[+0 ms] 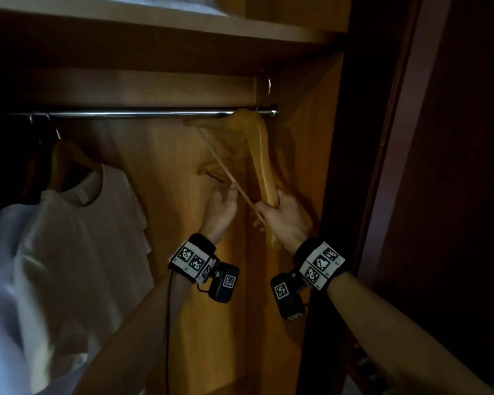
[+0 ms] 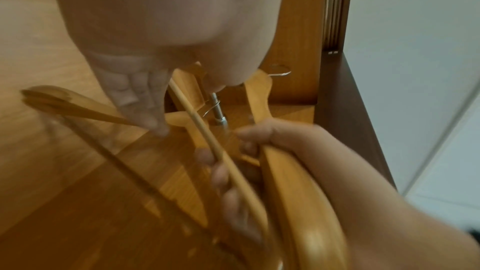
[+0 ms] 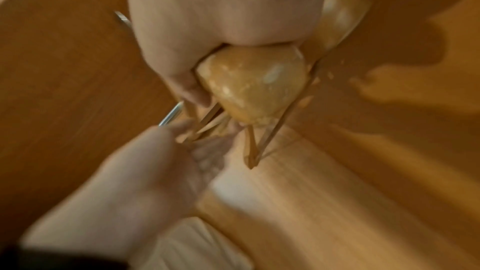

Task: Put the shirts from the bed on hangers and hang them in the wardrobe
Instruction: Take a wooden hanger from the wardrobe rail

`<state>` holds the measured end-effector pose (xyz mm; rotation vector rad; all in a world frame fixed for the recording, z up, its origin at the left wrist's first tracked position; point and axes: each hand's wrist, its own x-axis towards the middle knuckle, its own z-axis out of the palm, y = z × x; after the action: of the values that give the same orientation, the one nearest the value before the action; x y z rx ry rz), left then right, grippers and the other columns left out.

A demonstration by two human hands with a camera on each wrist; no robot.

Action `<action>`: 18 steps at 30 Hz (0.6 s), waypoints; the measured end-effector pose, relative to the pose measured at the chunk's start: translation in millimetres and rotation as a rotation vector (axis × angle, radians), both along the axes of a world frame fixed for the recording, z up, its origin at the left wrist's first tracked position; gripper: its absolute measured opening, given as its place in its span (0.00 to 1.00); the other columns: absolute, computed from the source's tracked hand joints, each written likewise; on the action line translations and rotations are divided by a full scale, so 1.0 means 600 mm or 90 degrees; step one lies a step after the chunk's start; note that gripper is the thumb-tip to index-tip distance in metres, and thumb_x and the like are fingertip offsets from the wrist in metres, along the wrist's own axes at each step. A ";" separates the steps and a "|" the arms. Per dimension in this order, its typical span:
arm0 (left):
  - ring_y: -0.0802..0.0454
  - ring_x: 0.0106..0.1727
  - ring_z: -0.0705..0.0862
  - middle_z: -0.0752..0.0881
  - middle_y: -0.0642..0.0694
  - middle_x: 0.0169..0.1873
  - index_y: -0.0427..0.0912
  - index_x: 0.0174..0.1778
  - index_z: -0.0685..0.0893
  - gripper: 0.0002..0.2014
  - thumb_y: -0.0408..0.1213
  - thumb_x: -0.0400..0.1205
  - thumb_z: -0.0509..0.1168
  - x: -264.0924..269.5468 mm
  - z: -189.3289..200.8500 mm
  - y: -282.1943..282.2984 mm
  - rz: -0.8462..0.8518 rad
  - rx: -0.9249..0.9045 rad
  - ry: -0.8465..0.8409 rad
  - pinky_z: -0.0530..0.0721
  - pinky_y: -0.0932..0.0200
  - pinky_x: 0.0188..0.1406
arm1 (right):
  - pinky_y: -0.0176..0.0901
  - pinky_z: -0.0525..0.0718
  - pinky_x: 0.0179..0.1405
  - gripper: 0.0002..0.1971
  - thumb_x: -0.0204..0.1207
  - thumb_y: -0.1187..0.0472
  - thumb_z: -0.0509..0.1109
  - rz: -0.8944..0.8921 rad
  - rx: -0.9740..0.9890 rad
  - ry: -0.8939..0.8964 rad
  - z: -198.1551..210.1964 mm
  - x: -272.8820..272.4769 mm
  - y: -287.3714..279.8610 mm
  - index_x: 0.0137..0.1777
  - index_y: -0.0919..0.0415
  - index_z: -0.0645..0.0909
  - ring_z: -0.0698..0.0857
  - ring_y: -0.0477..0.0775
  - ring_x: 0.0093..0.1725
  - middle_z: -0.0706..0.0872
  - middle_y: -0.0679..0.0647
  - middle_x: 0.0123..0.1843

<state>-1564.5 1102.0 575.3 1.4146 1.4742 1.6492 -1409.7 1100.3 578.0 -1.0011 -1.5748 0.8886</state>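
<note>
An empty wooden hanger (image 1: 264,166) hangs tilted at the right end of the wardrobe's metal rod (image 1: 143,113). My right hand (image 1: 280,212) grips the lower end of its thick arm (image 3: 249,81), fingers wrapped round the wood (image 2: 285,182). My left hand (image 1: 221,203) is just left of it, its straight fingers (image 2: 140,98) touching the hanger's thin crossbar (image 1: 220,163) and a second empty hanger (image 2: 78,106) behind it. A white T-shirt (image 1: 77,238) hangs on another wooden hanger (image 1: 60,161) at the rod's left end.
The wardrobe's wooden side wall (image 1: 305,138) stands close on the right, with a dark door (image 1: 439,166) beyond it. A shelf (image 1: 154,27) runs above the rod. A pale garment (image 1: 0,266) hangs at the far left. The rod's middle stretch carries nothing.
</note>
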 end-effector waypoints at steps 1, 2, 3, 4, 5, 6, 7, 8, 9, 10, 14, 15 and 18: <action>0.47 0.63 0.86 0.87 0.46 0.62 0.48 0.69 0.79 0.18 0.55 0.92 0.56 0.005 0.007 -0.003 -0.001 0.019 -0.008 0.84 0.46 0.65 | 0.53 0.93 0.38 0.09 0.82 0.63 0.72 0.019 0.013 -0.011 -0.005 0.009 -0.003 0.60 0.55 0.83 0.93 0.60 0.38 0.93 0.62 0.44; 0.47 0.60 0.86 0.88 0.46 0.60 0.49 0.66 0.79 0.16 0.55 0.92 0.56 0.008 0.013 -0.003 0.010 0.030 -0.015 0.84 0.48 0.61 | 0.53 0.93 0.41 0.11 0.83 0.64 0.72 0.037 0.025 -0.026 -0.010 0.017 -0.006 0.62 0.53 0.82 0.94 0.58 0.39 0.93 0.61 0.45; 0.47 0.57 0.87 0.88 0.46 0.57 0.46 0.64 0.80 0.18 0.56 0.92 0.56 0.012 0.017 -0.003 0.022 0.038 -0.028 0.84 0.50 0.55 | 0.52 0.93 0.43 0.12 0.83 0.64 0.72 0.052 0.036 -0.043 -0.015 0.025 -0.011 0.64 0.51 0.81 0.94 0.57 0.40 0.93 0.59 0.46; 0.45 0.54 0.88 0.89 0.45 0.54 0.42 0.64 0.81 0.22 0.58 0.91 0.57 0.014 0.019 -0.001 0.032 0.043 -0.047 0.84 0.51 0.49 | 0.52 0.93 0.45 0.13 0.83 0.63 0.73 0.061 0.046 -0.064 -0.022 0.031 -0.014 0.65 0.50 0.81 0.94 0.55 0.40 0.92 0.58 0.48; 0.42 0.50 0.88 0.90 0.43 0.50 0.38 0.64 0.80 0.25 0.59 0.91 0.57 0.016 0.017 0.002 0.036 0.049 -0.066 0.82 0.53 0.43 | 0.52 0.93 0.46 0.14 0.83 0.63 0.73 0.067 0.056 -0.084 -0.029 0.036 -0.018 0.65 0.50 0.81 0.93 0.54 0.41 0.92 0.56 0.48; 0.41 0.46 0.89 0.89 0.42 0.46 0.37 0.63 0.79 0.23 0.57 0.91 0.57 0.016 0.011 0.004 0.041 0.060 -0.083 0.81 0.54 0.38 | 0.53 0.93 0.48 0.14 0.83 0.62 0.74 0.072 0.063 -0.105 -0.034 0.041 -0.021 0.65 0.50 0.80 0.93 0.53 0.43 0.91 0.55 0.49; 0.44 0.40 0.88 0.88 0.42 0.42 0.39 0.60 0.77 0.17 0.52 0.93 0.57 0.018 0.005 0.002 0.050 0.075 -0.098 0.80 0.55 0.34 | 0.54 0.92 0.50 0.14 0.83 0.61 0.74 0.083 0.062 -0.133 -0.035 0.046 -0.025 0.66 0.50 0.80 0.93 0.53 0.46 0.90 0.54 0.49; 0.48 0.34 0.86 0.87 0.44 0.38 0.42 0.56 0.75 0.10 0.46 0.94 0.57 0.023 0.000 -0.006 0.056 0.085 -0.108 0.79 0.56 0.30 | 0.52 0.91 0.51 0.14 0.83 0.59 0.74 0.096 0.054 -0.171 -0.033 0.052 -0.031 0.67 0.51 0.80 0.92 0.53 0.49 0.90 0.52 0.51; 0.52 0.29 0.83 0.86 0.45 0.34 0.44 0.53 0.73 0.06 0.41 0.94 0.57 0.028 -0.006 -0.014 0.061 0.083 -0.114 0.78 0.56 0.27 | 0.49 0.90 0.51 0.16 0.84 0.58 0.75 0.103 0.048 -0.217 -0.027 0.059 -0.040 0.69 0.50 0.78 0.90 0.52 0.52 0.88 0.49 0.52; 0.54 0.26 0.81 0.85 0.45 0.32 0.43 0.53 0.73 0.05 0.37 0.94 0.57 0.034 -0.013 -0.022 0.058 0.078 -0.113 0.77 0.57 0.24 | 0.46 0.89 0.49 0.18 0.83 0.58 0.76 0.094 0.060 -0.260 -0.019 0.065 -0.050 0.69 0.49 0.76 0.89 0.51 0.53 0.87 0.47 0.52; 0.56 0.31 0.84 0.86 0.41 0.36 0.26 0.59 0.79 0.07 0.26 0.88 0.61 0.066 -0.044 -0.062 0.047 0.091 -0.080 0.81 0.60 0.26 | 0.51 0.90 0.43 0.22 0.78 0.55 0.78 -0.019 0.233 -0.262 0.015 0.060 -0.119 0.63 0.43 0.69 0.89 0.49 0.48 0.87 0.42 0.50; 0.59 0.32 0.84 0.86 0.43 0.38 0.26 0.58 0.80 0.06 0.25 0.88 0.62 0.079 -0.050 -0.076 0.053 0.097 -0.077 0.82 0.62 0.28 | 0.50 0.90 0.43 0.21 0.79 0.55 0.77 -0.031 0.262 -0.221 0.022 0.052 -0.137 0.65 0.44 0.70 0.90 0.48 0.49 0.88 0.43 0.50; 0.59 0.28 0.80 0.83 0.42 0.35 0.27 0.60 0.77 0.06 0.25 0.89 0.63 0.111 -0.072 -0.117 0.032 0.097 -0.058 0.79 0.62 0.27 | 0.38 0.89 0.41 0.16 0.82 0.60 0.77 -0.012 0.263 -0.068 0.036 0.039 -0.157 0.63 0.47 0.76 0.90 0.40 0.45 0.89 0.41 0.46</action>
<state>-1498.0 1031.6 532.0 1.3719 1.3690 1.8659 -1386.3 1006.2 599.9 -0.7736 -1.7452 0.4728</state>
